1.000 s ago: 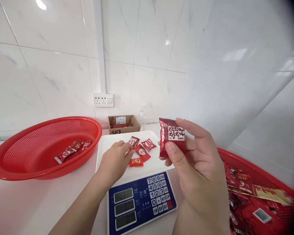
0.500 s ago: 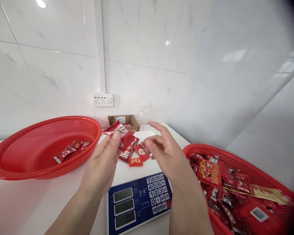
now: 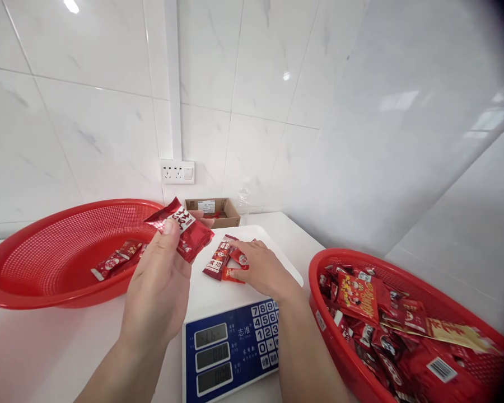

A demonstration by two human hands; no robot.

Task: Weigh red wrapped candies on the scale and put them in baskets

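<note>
My left hand (image 3: 159, 268) is closed on a shiny red snack packet (image 3: 189, 229) with a white label and black characters, thumb across its front. It is held up left of the weighing scale's white pan (image 3: 273, 240). My right hand (image 3: 262, 266) is down on the pan, fingers curved around several small red snack packets (image 3: 238, 256). Its thumb is by an orange-red packet (image 3: 231, 273). The hand partly covers this group. A longer dark red packet (image 3: 219, 257) lies at the group's left, near the fingertips.
A red perforated basket (image 3: 33, 252) with a few packets is on the left. On the right, another red basket (image 3: 331, 330) holds many packets. The scale's blue keypad panel (image 3: 243, 352) faces me. A small cardboard box (image 3: 231, 215) and a wall socket (image 3: 177, 172) are behind.
My left hand has moved left and turned, showing the packet's label. My right hand has come down from above the pan onto the small packets.
</note>
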